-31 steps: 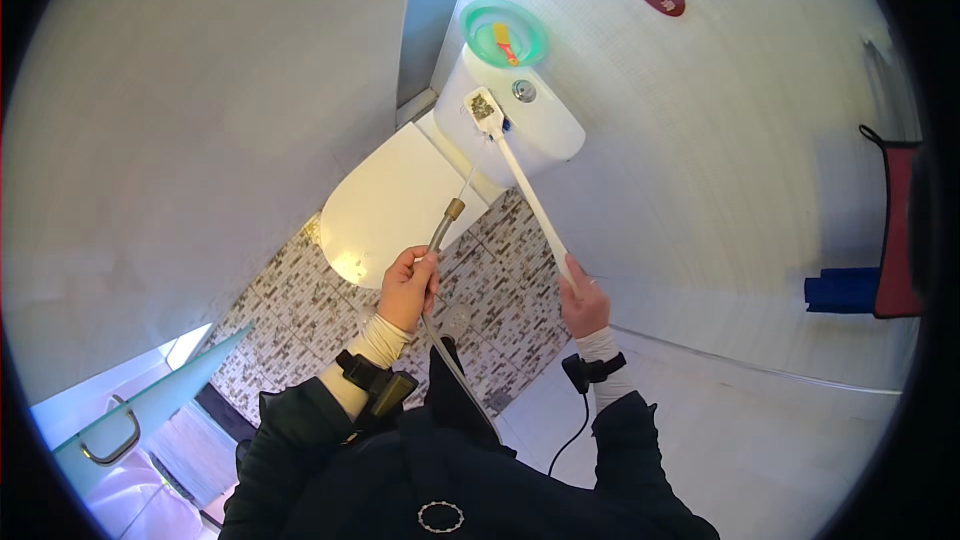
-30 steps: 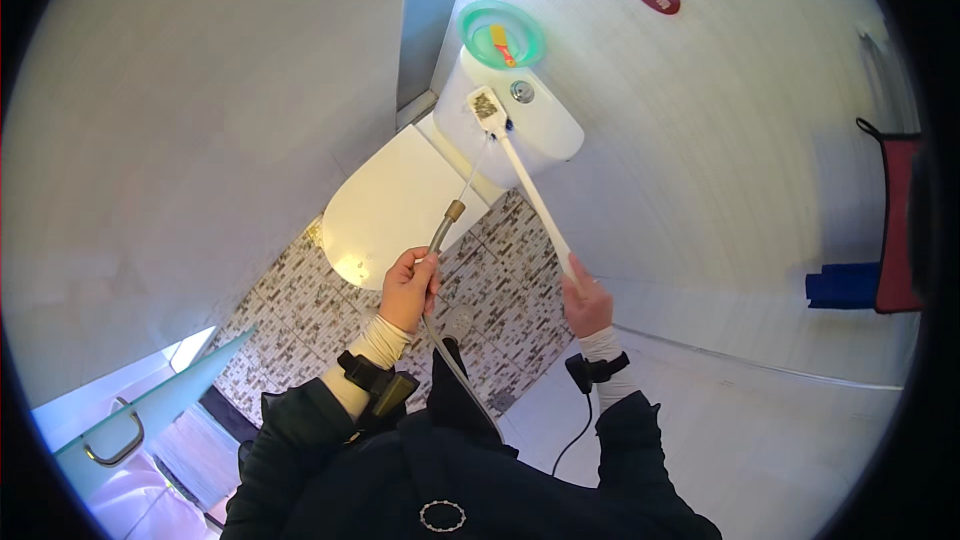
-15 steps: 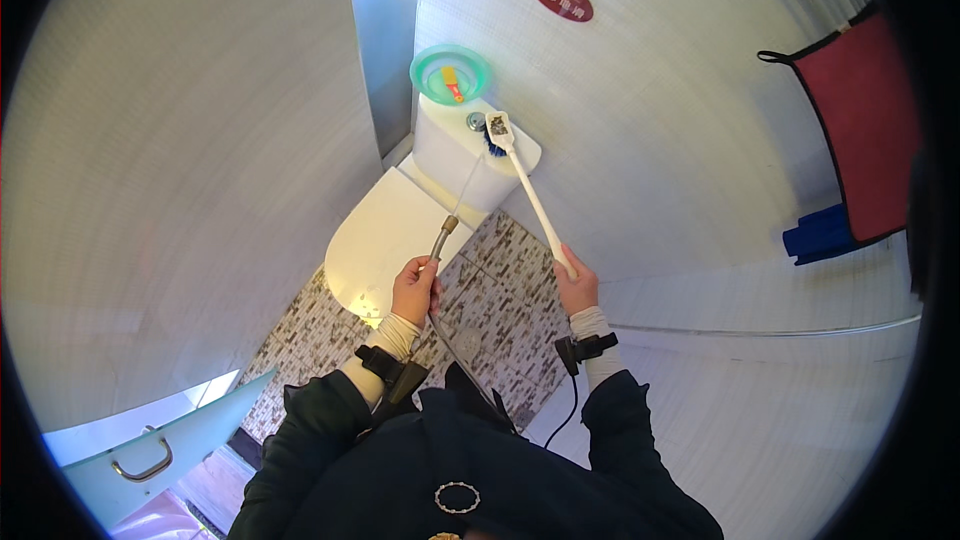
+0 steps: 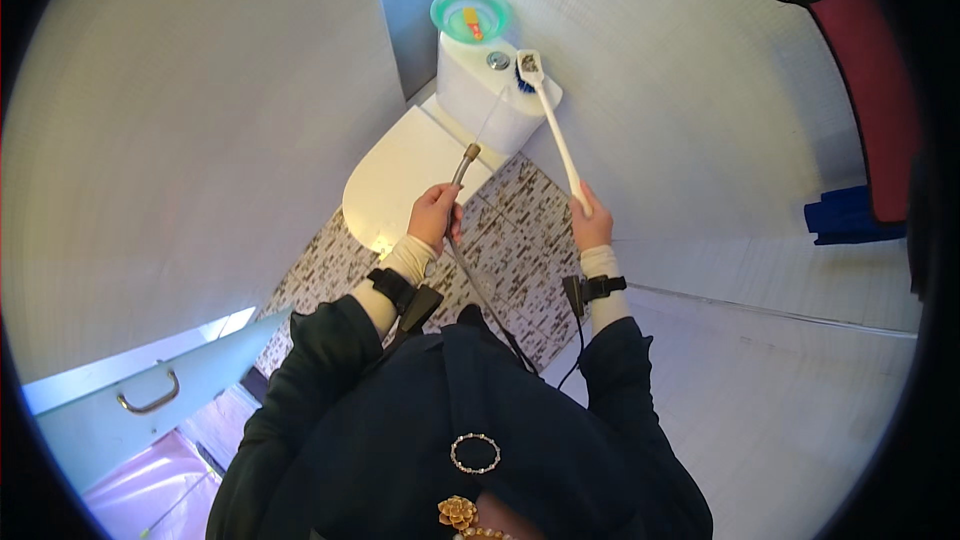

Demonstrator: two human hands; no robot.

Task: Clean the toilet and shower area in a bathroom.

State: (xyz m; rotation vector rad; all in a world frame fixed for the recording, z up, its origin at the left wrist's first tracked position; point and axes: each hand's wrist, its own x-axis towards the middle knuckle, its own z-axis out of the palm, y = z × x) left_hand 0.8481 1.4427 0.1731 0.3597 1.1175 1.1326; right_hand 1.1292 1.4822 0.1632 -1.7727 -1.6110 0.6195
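Observation:
My left hand (image 4: 436,216) grips a metal-tipped water hose (image 4: 464,166) near its nozzle. A thin jet of water runs from the tip toward the brush head and the toilet tank (image 4: 490,92). In my right hand (image 4: 592,224) is the end of the white handle of a scrub brush (image 4: 562,145). Its blue bristles sit at the right end of the tank lid, beside the round flush button (image 4: 498,60). Whether they press on the lid I cannot tell. The toilet's seat cover (image 4: 405,165) is down, with wet spots at its front edge.
A green basin (image 4: 440,15) with a yellow and orange brush (image 4: 472,24) inside stands on the tank's left end. Walls close in on both sides. A glass door (image 4: 100,408) with a metal handle is at lower left. Red cloth (image 4: 880,100) hangs at right; the floor (image 4: 520,225) is tiled.
The whole view has shifted, so the toilet and both hands sit higher in the picture. Hose and brush stay in my hands, and the water still runs toward the brush head.

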